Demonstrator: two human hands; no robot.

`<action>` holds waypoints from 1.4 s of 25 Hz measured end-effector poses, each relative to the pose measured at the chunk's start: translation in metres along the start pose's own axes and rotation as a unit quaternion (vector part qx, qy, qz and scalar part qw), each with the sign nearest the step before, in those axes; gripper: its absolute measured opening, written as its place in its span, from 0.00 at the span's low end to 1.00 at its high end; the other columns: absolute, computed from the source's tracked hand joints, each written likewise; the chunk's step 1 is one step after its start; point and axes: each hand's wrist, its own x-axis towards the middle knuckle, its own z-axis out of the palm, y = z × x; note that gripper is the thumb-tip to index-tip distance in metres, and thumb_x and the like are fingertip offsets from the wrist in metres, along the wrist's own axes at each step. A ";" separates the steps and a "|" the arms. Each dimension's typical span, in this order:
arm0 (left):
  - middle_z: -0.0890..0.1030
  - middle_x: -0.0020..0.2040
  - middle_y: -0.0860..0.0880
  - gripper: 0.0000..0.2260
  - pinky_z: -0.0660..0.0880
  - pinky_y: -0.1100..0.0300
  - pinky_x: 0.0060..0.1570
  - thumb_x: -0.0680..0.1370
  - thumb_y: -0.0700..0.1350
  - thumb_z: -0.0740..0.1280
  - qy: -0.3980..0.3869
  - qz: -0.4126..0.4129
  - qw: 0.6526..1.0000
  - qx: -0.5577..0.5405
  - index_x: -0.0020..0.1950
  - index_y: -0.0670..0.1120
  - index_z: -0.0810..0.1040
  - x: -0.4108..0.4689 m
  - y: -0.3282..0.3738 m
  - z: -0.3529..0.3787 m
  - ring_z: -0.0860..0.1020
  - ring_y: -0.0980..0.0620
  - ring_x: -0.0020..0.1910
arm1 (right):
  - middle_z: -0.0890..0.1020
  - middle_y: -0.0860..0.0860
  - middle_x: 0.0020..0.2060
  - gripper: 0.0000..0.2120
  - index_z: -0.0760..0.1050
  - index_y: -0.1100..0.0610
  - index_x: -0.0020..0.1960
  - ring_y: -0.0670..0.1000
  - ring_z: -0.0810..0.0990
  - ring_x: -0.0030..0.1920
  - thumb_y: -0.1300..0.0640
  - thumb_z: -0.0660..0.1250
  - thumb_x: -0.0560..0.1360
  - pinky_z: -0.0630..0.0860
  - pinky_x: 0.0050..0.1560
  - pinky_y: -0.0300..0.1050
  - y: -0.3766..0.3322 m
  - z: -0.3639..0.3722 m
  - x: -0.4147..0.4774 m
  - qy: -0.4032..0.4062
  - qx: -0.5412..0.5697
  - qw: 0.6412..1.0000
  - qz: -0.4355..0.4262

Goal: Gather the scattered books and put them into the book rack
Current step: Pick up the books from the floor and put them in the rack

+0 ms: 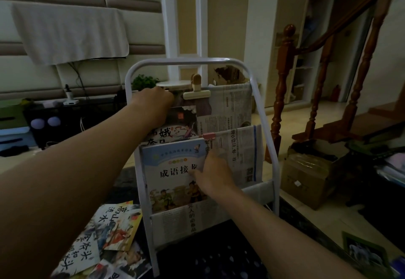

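We are observing a white metal book rack [191,60] standing on a dark patterned floor mat [219,256], its tiers lined with newspaper [232,105]. The left hand [153,98] is gripping the top of a dark-covered book [179,125] sitting in the upper tier, beside a wooden clip [196,92]. The right hand [213,169] is lying against the right edge of a light blue book [173,164] standing in the middle tier, thumb on the cover; we are unable to confirm a grip. Scattered books [105,235] are lying on the floor at the rack's lower left. A cardboard box [306,178] is sitting to the right, near a wooden stair post [283,77].
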 end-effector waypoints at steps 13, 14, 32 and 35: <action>0.77 0.49 0.46 0.06 0.78 0.55 0.41 0.76 0.43 0.68 0.087 0.104 0.981 -0.142 0.52 0.46 0.75 0.010 0.088 -0.029 0.76 0.49 0.42 | 0.75 0.48 0.47 0.11 0.66 0.52 0.57 0.52 0.78 0.51 0.48 0.64 0.79 0.77 0.46 0.47 0.039 -0.090 -0.007 0.083 -0.051 0.995 -0.018; 0.78 0.48 0.47 0.04 0.78 0.55 0.41 0.76 0.43 0.67 0.089 0.126 0.976 -0.153 0.49 0.47 0.75 0.014 0.109 -0.035 0.76 0.50 0.42 | 0.75 0.49 0.48 0.12 0.65 0.53 0.57 0.53 0.78 0.50 0.48 0.64 0.80 0.77 0.46 0.48 0.049 -0.106 -0.011 0.100 -0.060 0.993 -0.007; 0.76 0.47 0.45 0.02 0.75 0.52 0.40 0.78 0.45 0.63 -0.062 0.397 0.878 -0.260 0.48 0.46 0.72 -0.025 0.582 -0.030 0.74 0.47 0.42 | 0.72 0.60 0.55 0.24 0.61 0.57 0.72 0.58 0.73 0.48 0.49 0.62 0.81 0.68 0.38 0.48 0.399 -0.348 -0.142 0.202 -0.081 0.929 0.299; 0.76 0.52 0.44 0.04 0.72 0.53 0.41 0.77 0.44 0.64 -0.107 0.433 0.861 -0.246 0.51 0.46 0.72 -0.039 0.654 0.004 0.75 0.45 0.46 | 0.73 0.58 0.55 0.20 0.63 0.59 0.67 0.58 0.75 0.47 0.50 0.62 0.81 0.66 0.32 0.45 0.474 -0.353 -0.171 0.209 -0.079 0.903 0.367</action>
